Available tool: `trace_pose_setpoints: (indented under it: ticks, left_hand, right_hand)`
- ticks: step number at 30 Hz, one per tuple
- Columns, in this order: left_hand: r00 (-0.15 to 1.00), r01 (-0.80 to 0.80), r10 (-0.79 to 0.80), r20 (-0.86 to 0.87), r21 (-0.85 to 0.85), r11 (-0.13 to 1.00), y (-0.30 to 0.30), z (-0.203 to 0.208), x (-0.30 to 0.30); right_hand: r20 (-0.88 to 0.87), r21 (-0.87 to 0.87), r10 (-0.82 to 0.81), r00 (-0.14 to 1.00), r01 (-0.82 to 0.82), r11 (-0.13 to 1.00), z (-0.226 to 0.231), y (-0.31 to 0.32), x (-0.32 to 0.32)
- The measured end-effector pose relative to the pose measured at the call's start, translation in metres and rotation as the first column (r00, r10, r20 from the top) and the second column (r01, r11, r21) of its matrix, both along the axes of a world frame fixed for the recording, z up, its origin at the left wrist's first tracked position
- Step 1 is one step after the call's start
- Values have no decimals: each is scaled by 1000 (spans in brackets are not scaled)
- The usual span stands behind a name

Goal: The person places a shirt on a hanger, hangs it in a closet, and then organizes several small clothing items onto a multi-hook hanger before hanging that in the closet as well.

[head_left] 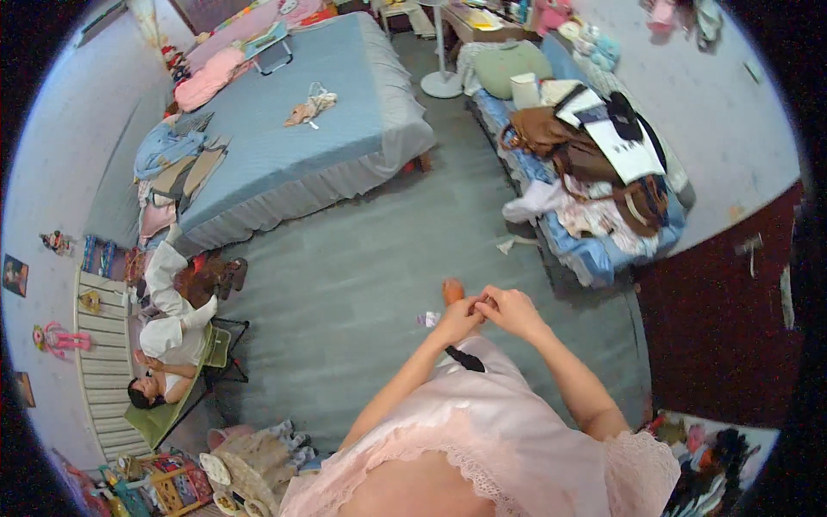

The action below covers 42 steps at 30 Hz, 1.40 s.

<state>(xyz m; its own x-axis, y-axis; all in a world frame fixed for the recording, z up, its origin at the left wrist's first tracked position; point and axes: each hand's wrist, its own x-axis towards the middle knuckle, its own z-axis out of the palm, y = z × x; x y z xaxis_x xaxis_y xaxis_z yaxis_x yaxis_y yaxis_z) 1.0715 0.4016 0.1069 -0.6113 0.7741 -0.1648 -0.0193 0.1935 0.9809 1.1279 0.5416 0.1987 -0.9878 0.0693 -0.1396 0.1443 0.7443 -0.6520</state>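
Observation:
In front of my pale pink dress (465,405), my two hands meet with their fingertips touching. My left hand (460,320) is closed, its fingers bent in toward the other hand. Also closed, my right hand (512,312) pinches at the same spot. Whatever lies between the fingers, if anything, is too small or hidden to tell. Just below the left hand, a small black piece of cloth or strap (466,358) shows against the dress. Beyond the hands, a bare foot (452,290) is on the grey floor (362,284).
A bed (345,95) with a blue cover stands at the far left, with a garment (312,105) on it. Bags and clothes cover a daybed (594,258) at the right. Someone (168,345) reclines on a green folding chair (146,420) at left. A white stand base (442,84) is beyond.

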Motion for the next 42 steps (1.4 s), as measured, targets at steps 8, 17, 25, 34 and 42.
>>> trace_pose_setpoints:
  ticks: [8,17,25,34,42]
  left_hand:
    - [982,-85,64,-180,-112,990,13,27,-217]
    - [961,-246,259,98,-125,961,-86,8,-402]
    - [997,-64,71,13,-292,954,-157,21,-574]
    - [979,61,-29,202,-151,987,-139,-37,-703]
    - [942,133,-65,331,-186,974,-124,-40,-806]
  right_hand:
    - [-87,41,48,995,-44,998,-10,14,-227]
    - [62,123,380,923,-385,915,-48,-66,-448]
    - [33,-142,69,997,-64,988,-47,-160,-566]
    - [2,2,26,1000,-26,1000,-92,-154,-686]
    - [132,-71,-154,979,164,984,-84,-150,-762]
